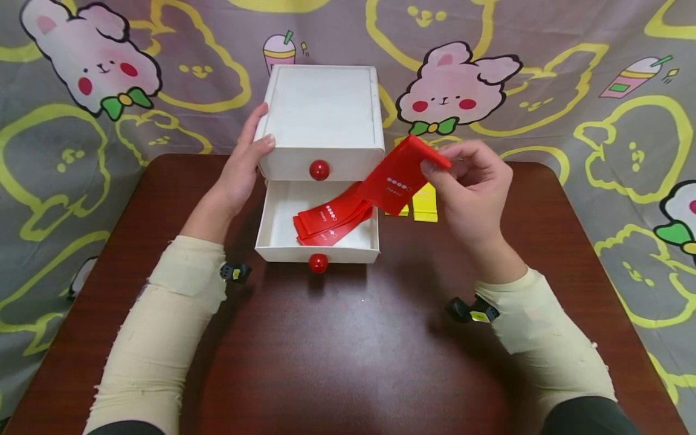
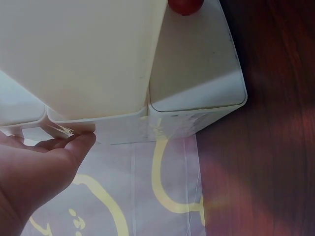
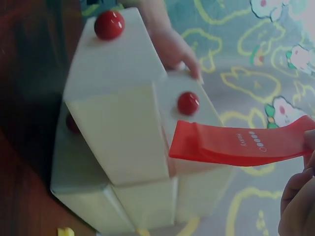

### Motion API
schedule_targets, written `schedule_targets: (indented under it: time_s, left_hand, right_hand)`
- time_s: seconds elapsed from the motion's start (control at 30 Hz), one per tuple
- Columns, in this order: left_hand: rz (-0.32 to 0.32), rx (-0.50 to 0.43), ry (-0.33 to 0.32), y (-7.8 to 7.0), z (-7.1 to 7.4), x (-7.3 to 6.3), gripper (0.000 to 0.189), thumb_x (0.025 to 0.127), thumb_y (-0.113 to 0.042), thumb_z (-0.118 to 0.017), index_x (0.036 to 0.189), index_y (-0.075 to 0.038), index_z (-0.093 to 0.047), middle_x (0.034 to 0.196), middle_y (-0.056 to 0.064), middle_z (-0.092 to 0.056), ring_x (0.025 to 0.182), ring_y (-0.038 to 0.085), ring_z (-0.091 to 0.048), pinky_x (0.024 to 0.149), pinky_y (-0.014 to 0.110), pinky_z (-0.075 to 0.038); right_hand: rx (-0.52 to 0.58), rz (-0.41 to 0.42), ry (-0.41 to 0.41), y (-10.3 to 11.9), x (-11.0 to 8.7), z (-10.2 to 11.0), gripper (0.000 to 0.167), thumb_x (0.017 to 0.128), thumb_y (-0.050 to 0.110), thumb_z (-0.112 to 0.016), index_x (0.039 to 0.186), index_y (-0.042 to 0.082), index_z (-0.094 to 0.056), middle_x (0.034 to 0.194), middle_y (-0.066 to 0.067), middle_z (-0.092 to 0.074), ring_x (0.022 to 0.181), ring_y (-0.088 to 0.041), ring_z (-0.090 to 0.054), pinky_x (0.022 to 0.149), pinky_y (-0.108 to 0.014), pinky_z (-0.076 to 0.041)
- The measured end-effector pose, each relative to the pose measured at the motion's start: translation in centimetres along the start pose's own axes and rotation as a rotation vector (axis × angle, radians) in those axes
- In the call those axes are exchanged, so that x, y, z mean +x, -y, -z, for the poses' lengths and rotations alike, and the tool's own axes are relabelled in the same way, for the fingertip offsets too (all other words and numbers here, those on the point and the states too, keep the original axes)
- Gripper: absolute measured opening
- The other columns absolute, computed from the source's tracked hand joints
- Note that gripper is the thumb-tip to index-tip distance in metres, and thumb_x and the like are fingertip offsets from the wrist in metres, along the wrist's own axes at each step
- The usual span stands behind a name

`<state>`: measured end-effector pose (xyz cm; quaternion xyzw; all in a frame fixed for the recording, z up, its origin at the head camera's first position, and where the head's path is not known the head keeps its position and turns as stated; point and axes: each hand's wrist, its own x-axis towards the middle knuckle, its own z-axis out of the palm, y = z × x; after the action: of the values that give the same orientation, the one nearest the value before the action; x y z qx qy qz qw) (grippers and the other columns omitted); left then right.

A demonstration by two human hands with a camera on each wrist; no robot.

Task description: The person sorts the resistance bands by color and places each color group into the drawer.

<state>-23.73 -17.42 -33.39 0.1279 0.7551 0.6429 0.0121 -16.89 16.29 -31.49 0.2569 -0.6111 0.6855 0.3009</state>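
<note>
A white drawer cabinet [image 1: 326,109] with red ball knobs stands at the back of the table, and one lower drawer [image 1: 261,241] is pulled out. Inside that drawer lie several flat red resistance bands [image 1: 326,220], partly overlapping. My right hand [image 1: 473,193] pinches another red resistance band [image 3: 221,142], printed "Heavy", by one end between thumb and fingers. The band slants down to the left, its low end over the drawer's right side in the head view. My left hand [image 1: 239,166] holds the cabinet's left side, thumb at the upper front corner; some of its fingers are hidden.
Yellow folded bands [image 1: 425,204] lie on the dark wooden table [image 1: 337,338], just right of the cabinet and partly behind the held band. A patterned cloth [image 1: 337,36] hangs close behind the cabinet. The open drawer's red knob [image 1: 318,263] sticks out toward me.
</note>
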Motion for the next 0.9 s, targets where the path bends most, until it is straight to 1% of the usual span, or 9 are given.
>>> schedule_targets:
  time_s: [0.1,0.23,0.33,0.4,0.53,0.63,0.73,0.83,0.9]
  left_hand:
    - [0.001,-0.004,-0.003,0.0,0.1,0.0,0.062,0.101,-0.035,-0.04,0.159,-0.035,-0.017,0.159,0.0,-0.018,0.139,0.022,-0.022,0.11,0.05,-0.021]
    - [0.001,-0.007,-0.008,0.1,0.1,0.0,0.062,0.101,-0.034,-0.04,0.159,-0.035,-0.017,0.158,0.0,-0.018,0.139,0.022,-0.022,0.11,0.05,-0.021]
    - [0.001,0.002,-0.005,0.1,0.1,-0.1,0.062,0.101,-0.035,-0.04,0.159,-0.035,-0.017,0.159,0.0,-0.018,0.139,0.022,-0.022,0.11,0.051,-0.022]
    - [0.003,0.009,-0.005,0.1,0.1,-0.1,0.063,0.101,-0.035,-0.04,0.159,-0.035,-0.017,0.159,-0.001,-0.017,0.14,0.022,-0.021,0.11,0.052,-0.021]
    - [-0.002,-0.003,-0.006,0.1,0.1,0.0,0.063,0.1,-0.034,-0.04,0.159,-0.034,-0.018,0.16,-0.001,-0.016,0.14,0.02,-0.019,0.111,0.049,-0.019]
    - [-0.007,-0.005,-0.001,0.1,0.1,0.1,0.063,0.1,-0.034,-0.041,0.159,-0.034,-0.018,0.16,-0.001,-0.016,0.141,0.02,-0.019,0.111,0.048,-0.019]
    - [-0.014,0.009,0.008,0.1,0.1,0.0,0.064,0.1,-0.035,-0.042,0.159,-0.034,-0.017,0.159,-0.001,-0.019,0.14,0.021,-0.022,0.111,0.051,-0.021]
    - [-0.017,0.02,0.012,0.0,0.1,-0.1,0.064,0.1,-0.036,-0.043,0.159,-0.035,-0.016,0.158,-0.002,-0.02,0.139,0.023,-0.024,0.111,0.053,-0.023]
    - [-0.016,0.021,0.011,0.0,0.1,-0.1,0.064,0.1,-0.036,-0.043,0.158,-0.035,-0.016,0.158,-0.002,-0.021,0.139,0.023,-0.024,0.111,0.053,-0.023]
  right_hand:
    - [-0.007,-0.006,0.054,-0.4,-0.5,-1.3,0.018,0.083,-0.004,-0.071,0.097,-0.014,-0.064,0.092,-0.02,-0.068,0.052,-0.021,-0.052,0.061,-0.029,-0.052]
    - [-0.058,-0.026,0.12,-1.0,-1.2,-3.0,0.016,0.084,0.001,-0.072,0.097,-0.008,-0.068,0.091,-0.014,-0.069,0.05,-0.019,-0.047,0.052,-0.027,-0.045]
    - [-0.066,-0.027,0.165,-1.7,-1.7,-4.4,0.016,0.085,0.004,-0.072,0.097,-0.005,-0.068,0.092,-0.012,-0.069,0.05,-0.017,-0.046,0.05,-0.027,-0.042]
    - [-0.059,-0.023,0.203,-2.1,-2.1,-5.4,0.016,0.085,0.006,-0.072,0.097,-0.005,-0.067,0.09,-0.01,-0.069,0.051,-0.017,-0.045,0.049,-0.028,-0.04]
    - [-0.032,-0.013,0.266,-2.6,-3.0,-7.5,0.014,0.086,0.007,-0.071,0.095,-0.002,-0.066,0.086,-0.006,-0.066,0.052,-0.017,-0.045,0.048,-0.03,-0.039]
    - [0.01,-0.013,0.293,-2.7,-3.6,-8.9,0.012,0.085,0.003,-0.072,0.095,-0.001,-0.066,0.085,-0.004,-0.065,0.05,-0.016,-0.044,0.047,-0.03,-0.037]
    - [0.048,-0.032,0.31,-2.7,-4.1,-10.1,0.012,0.084,0.0,-0.072,0.095,0.0,-0.066,0.085,-0.003,-0.065,0.049,-0.016,-0.044,0.046,-0.03,-0.037]
    - [0.053,-0.072,0.326,-2.6,-4.3,-10.8,0.012,0.084,0.0,-0.073,0.095,0.001,-0.067,0.082,-0.001,-0.064,0.048,-0.016,-0.043,0.045,-0.03,-0.036]
    - [0.04,-0.111,0.33,-2.6,-4.5,-11.1,0.012,0.084,-0.001,-0.073,0.094,0.001,-0.067,0.077,0.001,-0.062,0.047,-0.017,-0.042,0.043,-0.03,-0.035]
